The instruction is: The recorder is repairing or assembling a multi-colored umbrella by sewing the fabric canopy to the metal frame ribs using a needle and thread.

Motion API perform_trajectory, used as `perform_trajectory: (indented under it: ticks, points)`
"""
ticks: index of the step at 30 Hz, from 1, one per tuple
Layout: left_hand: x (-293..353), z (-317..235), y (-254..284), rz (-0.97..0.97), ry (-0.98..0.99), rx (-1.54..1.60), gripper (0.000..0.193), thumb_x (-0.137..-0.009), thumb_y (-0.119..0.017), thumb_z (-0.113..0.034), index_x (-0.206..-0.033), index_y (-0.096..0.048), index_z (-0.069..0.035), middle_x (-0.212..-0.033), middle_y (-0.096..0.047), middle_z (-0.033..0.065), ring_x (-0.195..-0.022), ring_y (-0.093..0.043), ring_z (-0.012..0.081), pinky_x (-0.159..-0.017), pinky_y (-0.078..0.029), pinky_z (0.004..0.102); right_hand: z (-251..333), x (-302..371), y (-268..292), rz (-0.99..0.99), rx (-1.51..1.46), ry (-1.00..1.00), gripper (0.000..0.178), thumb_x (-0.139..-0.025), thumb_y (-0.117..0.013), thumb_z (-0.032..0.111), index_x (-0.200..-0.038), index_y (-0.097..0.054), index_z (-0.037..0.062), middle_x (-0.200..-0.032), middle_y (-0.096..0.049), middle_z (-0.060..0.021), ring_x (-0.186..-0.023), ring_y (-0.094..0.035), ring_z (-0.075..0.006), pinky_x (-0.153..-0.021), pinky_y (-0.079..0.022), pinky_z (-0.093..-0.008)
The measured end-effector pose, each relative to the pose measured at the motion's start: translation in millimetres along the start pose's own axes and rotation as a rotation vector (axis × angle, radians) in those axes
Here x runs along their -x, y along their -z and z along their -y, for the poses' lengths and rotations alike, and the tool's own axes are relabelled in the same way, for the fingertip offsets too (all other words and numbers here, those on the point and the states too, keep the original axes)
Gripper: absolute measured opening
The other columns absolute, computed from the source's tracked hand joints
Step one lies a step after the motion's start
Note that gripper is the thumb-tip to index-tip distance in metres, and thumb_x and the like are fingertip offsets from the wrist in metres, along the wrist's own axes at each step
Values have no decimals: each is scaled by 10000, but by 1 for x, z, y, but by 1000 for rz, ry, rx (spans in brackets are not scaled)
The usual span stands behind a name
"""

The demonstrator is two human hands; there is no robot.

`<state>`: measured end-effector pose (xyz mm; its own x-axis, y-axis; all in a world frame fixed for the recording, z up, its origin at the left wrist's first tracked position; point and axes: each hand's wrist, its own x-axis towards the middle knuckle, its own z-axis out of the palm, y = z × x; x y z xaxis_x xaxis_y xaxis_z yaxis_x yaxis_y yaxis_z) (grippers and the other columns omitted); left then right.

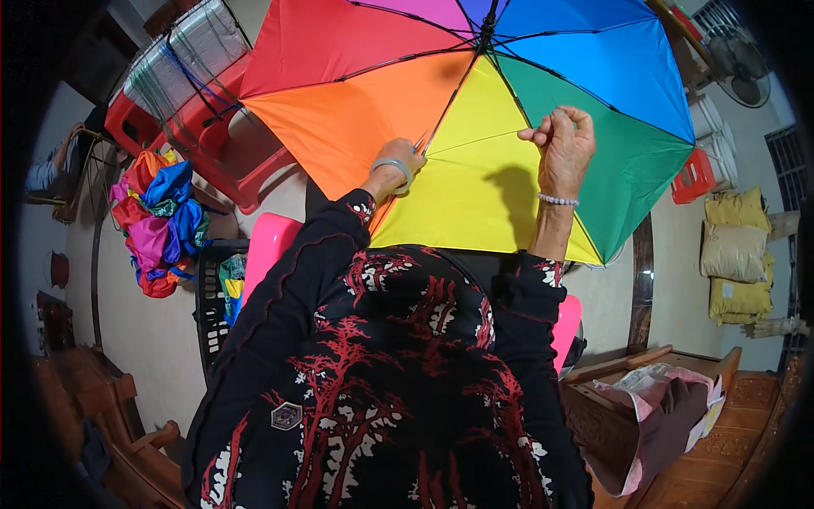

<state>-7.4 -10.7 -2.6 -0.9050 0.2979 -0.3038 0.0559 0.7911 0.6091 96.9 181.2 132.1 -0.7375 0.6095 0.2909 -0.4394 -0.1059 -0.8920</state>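
A rainbow-coloured umbrella [483, 182] is spread open before me, its inner side with black ribs facing me. My left hand [397, 163], with a bangle at the wrist, is closed on a rib [443, 116] where the orange and yellow panels meet. A small shiny tip shows at its fingers, too small to name. From there a thin dark thread [475, 143] runs taut across the yellow panel to my right hand [562, 148]. That hand is raised above the yellow and green panels, its fingers pinched on the thread; whether a needle is there too, I cannot make out.
At the left, a heap of colourful folded fabric [165, 220] lies beside red stools [225, 153] bearing a white foam box [191, 59]. A black basket [212, 314] stands near a pink seat [270, 246]. Wooden furniture [610, 407], yellow sacks [736, 254] and a fan [738, 68] are at right.
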Motion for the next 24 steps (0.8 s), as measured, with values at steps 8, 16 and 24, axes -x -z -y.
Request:
perform_trajectory:
  ticks: [8,16,24]
  points:
    - [7,-1,2,-82,-105,-121,270,-698,-624,-222,-820,-648,17,-814,-627,224,-785,-618,356,-707,-487,418,16,-8,-7,73,93,63,101,-875,-533,88,-907,-509,-5,-714,-542,-68,-566,-547,-126,-580,-558,-297]
    - [8,5,-11,-235,-322,180,220,-710,-640,-205,-787,-623,0,-745,-624,184,-707,-615,317,-647,-481,388,23,-13,-16,123,223,162,132,-873,-548,100,-921,-559,-21,-756,-572,-77,-614,-582,-136,-575,-547,-278]
    - [10,-1,-11,-105,-438,455,119,-783,-590,-144,-767,-581,-26,-590,-538,33,-497,-520,135,-476,-410,268,24,-24,-31,207,252,135,118,-856,-551,76,-908,-574,-27,-765,-591,-81,-618,-587,-133,-576,-530,-268]
